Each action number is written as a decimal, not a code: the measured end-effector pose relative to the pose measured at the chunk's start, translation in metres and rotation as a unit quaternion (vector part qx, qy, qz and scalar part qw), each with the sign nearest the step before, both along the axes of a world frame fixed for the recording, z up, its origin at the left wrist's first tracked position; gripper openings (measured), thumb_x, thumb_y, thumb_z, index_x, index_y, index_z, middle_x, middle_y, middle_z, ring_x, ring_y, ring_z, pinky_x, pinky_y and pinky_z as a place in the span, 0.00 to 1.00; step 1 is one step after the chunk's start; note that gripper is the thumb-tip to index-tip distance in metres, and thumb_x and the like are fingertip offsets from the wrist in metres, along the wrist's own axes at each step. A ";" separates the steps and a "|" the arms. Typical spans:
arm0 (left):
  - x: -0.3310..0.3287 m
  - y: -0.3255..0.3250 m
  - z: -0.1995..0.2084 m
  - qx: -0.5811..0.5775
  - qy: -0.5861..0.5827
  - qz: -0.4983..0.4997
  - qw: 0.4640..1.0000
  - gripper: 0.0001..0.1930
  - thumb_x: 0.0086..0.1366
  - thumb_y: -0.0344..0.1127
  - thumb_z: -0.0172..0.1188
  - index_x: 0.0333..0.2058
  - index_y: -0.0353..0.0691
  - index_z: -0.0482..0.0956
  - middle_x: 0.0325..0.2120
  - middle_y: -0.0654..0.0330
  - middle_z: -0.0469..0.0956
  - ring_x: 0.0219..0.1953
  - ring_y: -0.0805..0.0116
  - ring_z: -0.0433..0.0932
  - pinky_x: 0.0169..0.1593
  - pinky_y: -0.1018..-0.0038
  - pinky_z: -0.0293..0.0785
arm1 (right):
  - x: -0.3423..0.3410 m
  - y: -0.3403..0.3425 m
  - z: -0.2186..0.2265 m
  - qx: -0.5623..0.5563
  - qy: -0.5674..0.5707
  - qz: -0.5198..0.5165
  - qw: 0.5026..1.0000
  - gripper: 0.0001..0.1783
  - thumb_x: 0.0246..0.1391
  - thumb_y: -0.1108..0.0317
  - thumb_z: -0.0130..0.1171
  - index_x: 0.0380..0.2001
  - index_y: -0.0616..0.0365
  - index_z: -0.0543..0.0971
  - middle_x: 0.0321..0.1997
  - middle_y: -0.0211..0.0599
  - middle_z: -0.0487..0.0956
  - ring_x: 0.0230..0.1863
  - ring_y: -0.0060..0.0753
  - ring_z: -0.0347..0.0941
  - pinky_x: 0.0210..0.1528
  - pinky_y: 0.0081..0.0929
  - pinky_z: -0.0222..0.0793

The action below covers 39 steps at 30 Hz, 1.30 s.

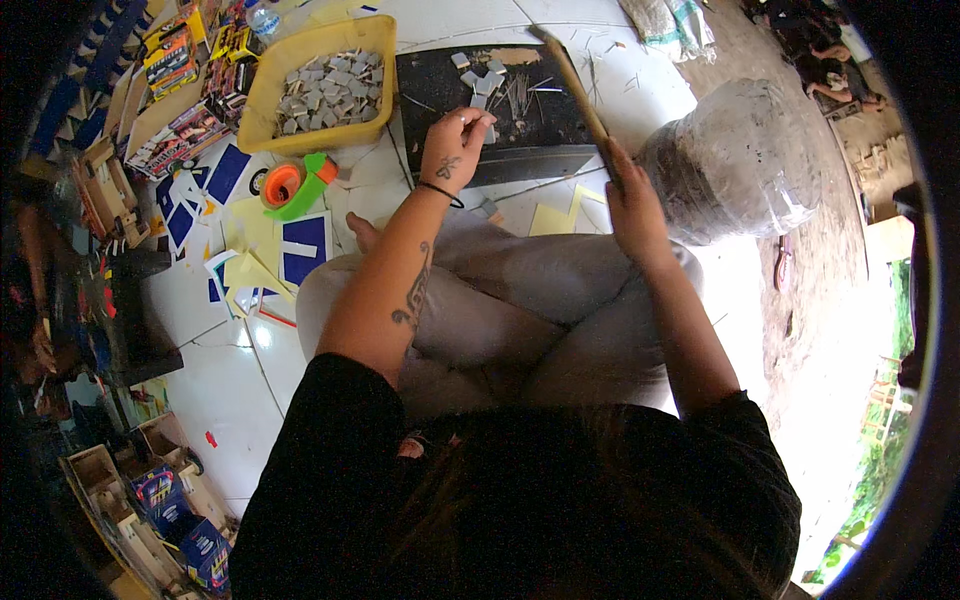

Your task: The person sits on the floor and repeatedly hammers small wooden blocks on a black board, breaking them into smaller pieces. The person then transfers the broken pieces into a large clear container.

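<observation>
My right hand (636,205) is wrapped round the long wooden handle of a hammer (578,90). The hammer slants up and away to the left, its small dark head above the far right corner of a black board (430,75). Over the board's near edge is my left hand (456,145), its fingers pinched together; what they hold is too small to make out. Right beside those fingertips shows a small grey square piece (488,133). Several more grey squares (490,80) lie farther back on the board, next to a scatter of thin nails (518,95).
A yellow tub (385,85) full of grey squares stands left of the board. Nearer lie a tape roll (282,185) in a green dispenser (312,190) and paper scraps (255,270). Toy wooden trucks (110,190) line the left side. A large plastic-wrapped bundle (735,165) sits right.
</observation>
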State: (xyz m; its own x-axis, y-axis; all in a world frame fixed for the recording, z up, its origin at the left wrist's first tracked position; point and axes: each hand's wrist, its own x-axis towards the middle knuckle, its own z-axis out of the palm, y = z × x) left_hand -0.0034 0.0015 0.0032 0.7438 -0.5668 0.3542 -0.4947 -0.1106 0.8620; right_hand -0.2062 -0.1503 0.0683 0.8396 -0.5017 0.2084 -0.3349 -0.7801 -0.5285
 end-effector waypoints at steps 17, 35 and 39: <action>-0.054 0.034 0.064 -0.048 0.256 -0.203 0.944 0.13 0.68 0.35 0.45 0.35 0.34 0.76 0.23 0.64 0.72 0.23 0.77 0.69 0.30 0.81 0.67 | 0.075 0.030 0.032 0.316 -0.127 0.136 0.930 0.12 0.50 0.65 0.62 0.30 0.65 0.79 0.26 0.35 0.79 0.30 0.20 0.73 0.34 0.21 0.69; -0.044 0.031 0.051 -0.032 0.088 -0.143 0.985 0.12 0.67 0.36 0.49 0.29 0.35 0.76 0.16 0.67 0.68 0.20 0.80 0.64 0.25 0.82 0.61 | 0.075 0.027 0.023 0.560 -0.127 0.159 0.803 0.10 0.55 0.66 0.58 0.29 0.63 0.78 0.26 0.29 0.78 0.27 0.16 0.70 0.32 0.17 0.66; -0.040 0.022 0.043 0.013 0.086 -0.119 0.989 0.11 0.65 0.37 0.51 0.30 0.36 0.75 0.18 0.63 0.72 0.22 0.76 0.70 0.27 0.78 0.66 | 0.081 0.027 0.010 0.420 -0.159 0.154 0.880 0.09 0.55 0.67 0.57 0.30 0.63 0.78 0.26 0.29 0.78 0.28 0.16 0.71 0.33 0.18 0.67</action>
